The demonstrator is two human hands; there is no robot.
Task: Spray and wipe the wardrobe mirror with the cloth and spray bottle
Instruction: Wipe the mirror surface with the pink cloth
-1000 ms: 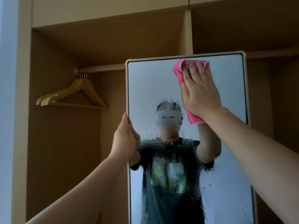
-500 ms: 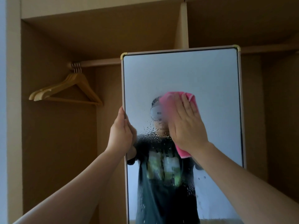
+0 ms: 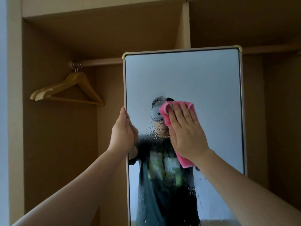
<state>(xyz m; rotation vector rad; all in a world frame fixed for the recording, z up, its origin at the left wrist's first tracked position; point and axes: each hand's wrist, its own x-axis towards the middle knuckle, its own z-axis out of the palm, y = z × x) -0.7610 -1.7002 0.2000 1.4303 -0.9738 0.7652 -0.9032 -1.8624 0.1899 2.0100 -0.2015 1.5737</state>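
R hand fingers [image 3: 179, 111] lie straight and close together, flat on a pink cloth [image 3: 167, 111], pressing it against the glass; palm of the right hand [image 3: 187, 132] covers most of the cloth, w/ pink folds showing past the fingertips at 12 o'clock and a corner below the wrist at 5 o'clock. Cloth sits near the middle of the wardrobe mirror [image 3: 203, 79], a tall rounded-corner panel w/ a pale frame. Water droplets [image 3: 153, 129] bead on the glass at 8 o'clock from the cloth and lower down; glass above looks even. Left hand [image 3: 122, 132] curls round the mirror's 9 o'clock edge, gripping the frame. Both forearms reach in from the bottom corners. Behind, an open wooden wardrobe [image 3: 57, 144]; at 10 o'clock of the view, wooden hangers [image 3: 68, 90] hang from a rail [image 3: 101, 61].
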